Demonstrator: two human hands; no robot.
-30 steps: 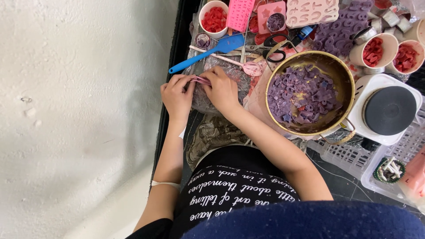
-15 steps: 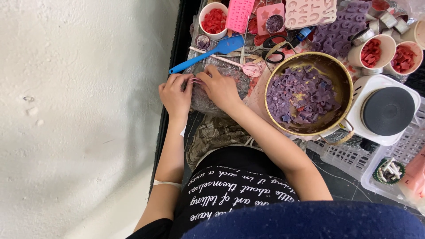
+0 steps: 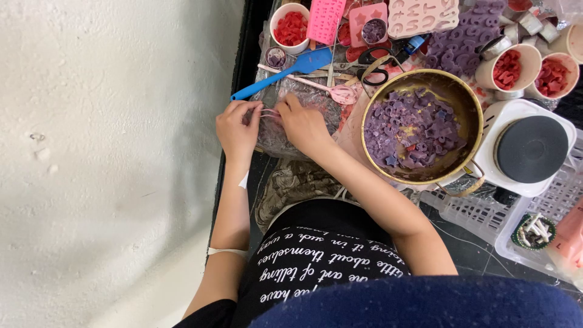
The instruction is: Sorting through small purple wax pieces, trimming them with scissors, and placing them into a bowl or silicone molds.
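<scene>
While both hands sit almost where they were half a sec ago, the only real change is small: the left hand (image 3: 238, 129) and right hand (image 3: 303, 124) have drawn a touch closer over the crinkled clear plastic wrap (image 3: 290, 121), w/ the thin pinkish piece (image 3: 269, 113) pinched between them. Left fingers (image 3: 250, 110) are curled closed on one end of that piece; right fingers (image 3: 286, 104) are bent down & pinching the other end, so both are gripping, not open. The piece itself sits right between the two hands, just above the wrap, at the near-left part of the surface; too small to tell exactly what it is. So the work reads as fine picking or peeling at one spot rather than a move to anything new – nothing else on the surface has shifted. Just beyond the hands lies the blue spatula (image 3: 285, 73), angled, and a pink spoon (image 3: 328, 90) beside it. To the right, near the right forearm, stands the brass-coloured pot (image 3: 467, 109) full of purple wax-like shapes (image 3: 413, 127), touching a white hotplate (image 3: 531, 149). Further back: white cups of red bits (image 3: 290, 27), pink moulds (image 3: 325, 18), scissors (image 3: 370, 67).
</scene>
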